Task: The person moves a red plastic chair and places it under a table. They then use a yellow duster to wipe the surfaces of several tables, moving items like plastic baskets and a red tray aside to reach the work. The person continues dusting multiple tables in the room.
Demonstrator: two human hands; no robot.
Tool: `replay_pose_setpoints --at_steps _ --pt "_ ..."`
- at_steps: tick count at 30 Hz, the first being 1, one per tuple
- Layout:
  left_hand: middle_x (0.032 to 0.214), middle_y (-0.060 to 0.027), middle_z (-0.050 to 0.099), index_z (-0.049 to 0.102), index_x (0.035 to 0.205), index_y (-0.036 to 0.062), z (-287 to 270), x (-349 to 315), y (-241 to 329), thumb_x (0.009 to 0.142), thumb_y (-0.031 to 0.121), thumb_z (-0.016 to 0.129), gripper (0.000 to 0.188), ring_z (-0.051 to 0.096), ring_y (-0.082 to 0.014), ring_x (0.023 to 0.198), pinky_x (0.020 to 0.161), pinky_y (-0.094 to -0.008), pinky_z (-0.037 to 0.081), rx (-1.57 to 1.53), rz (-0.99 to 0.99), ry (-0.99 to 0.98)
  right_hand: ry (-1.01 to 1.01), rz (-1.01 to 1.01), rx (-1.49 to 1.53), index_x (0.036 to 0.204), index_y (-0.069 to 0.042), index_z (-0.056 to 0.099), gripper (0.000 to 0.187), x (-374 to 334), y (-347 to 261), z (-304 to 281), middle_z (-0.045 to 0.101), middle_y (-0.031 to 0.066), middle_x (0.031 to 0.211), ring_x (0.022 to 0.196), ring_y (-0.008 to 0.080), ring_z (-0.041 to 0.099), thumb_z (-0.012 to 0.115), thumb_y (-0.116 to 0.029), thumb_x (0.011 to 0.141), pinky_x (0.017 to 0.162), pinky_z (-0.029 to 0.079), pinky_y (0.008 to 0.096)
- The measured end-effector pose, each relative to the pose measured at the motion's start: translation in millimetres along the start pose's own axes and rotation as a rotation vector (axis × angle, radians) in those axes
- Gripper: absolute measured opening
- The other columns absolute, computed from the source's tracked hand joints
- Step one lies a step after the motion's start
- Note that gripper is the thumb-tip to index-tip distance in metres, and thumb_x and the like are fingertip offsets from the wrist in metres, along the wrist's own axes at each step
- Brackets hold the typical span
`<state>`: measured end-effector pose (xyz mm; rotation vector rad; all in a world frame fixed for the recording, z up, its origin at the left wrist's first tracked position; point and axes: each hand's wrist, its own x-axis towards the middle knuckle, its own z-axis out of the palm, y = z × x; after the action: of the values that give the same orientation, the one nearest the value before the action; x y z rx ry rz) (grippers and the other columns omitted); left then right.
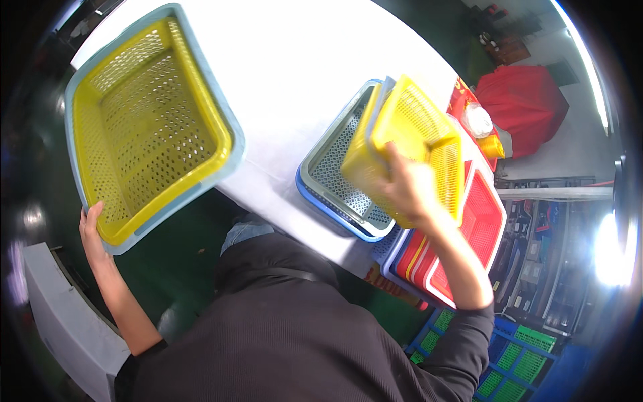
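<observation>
Left hand (92, 231): clamped on the near rim of the big basket (144, 127), fingers curled over the edge.
Big basket: yellow perforated plastic nested inside a pale blue-grey one, rectangular, tilted toward the person, held over the table's (281, 60) left edge.
Right hand (408, 191): closed on the near wall of the small basket (415, 137), thumb on the outside.
Small basket: yellow, perforated, tipped on edge, held above the grey basket (331, 174).
Grey basket: sat inside a blue one at the table's near edge.
Red baskets (479, 224): stacked at the table's right edge, beside the grey basket.
Table: white top.
</observation>
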<state>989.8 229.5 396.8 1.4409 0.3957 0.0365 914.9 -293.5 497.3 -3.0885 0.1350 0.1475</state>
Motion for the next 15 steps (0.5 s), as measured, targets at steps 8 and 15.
replay_pose_setpoints --at_steps 8,15 --pt "0.102 -0.0131 0.059 0.053 0.110 -0.0032 -10.4 -57.9 -24.5 0.080 0.018 0.060 0.037 0.059 -0.0222 0.092 0.081 -0.0328 0.047 -0.139 -0.049 0.345 0.018 -0.062 0.226 0.118 -0.004 0.045 0.052 18.3 22.0 155.9 0.056 0.0206 0.109 0.096 0.0380 0.056 0.060 -0.038 0.082 0.079 0.046 0.0443" --pt "0.086 -0.0078 0.062 0.060 0.097 -0.0021 -36.8 -115.4 -47.7 0.072 0.017 0.068 0.033 0.059 -0.0156 0.076 0.069 -0.0277 0.046 -0.194 -0.086 0.559 0.103 0.007 -0.253 0.129 -0.003 0.044 0.069 58.9 45.5 167.2 0.050 0.0200 0.125 0.114 0.0362 0.047 0.055 -0.052 0.081 0.094 0.037 0.0477"
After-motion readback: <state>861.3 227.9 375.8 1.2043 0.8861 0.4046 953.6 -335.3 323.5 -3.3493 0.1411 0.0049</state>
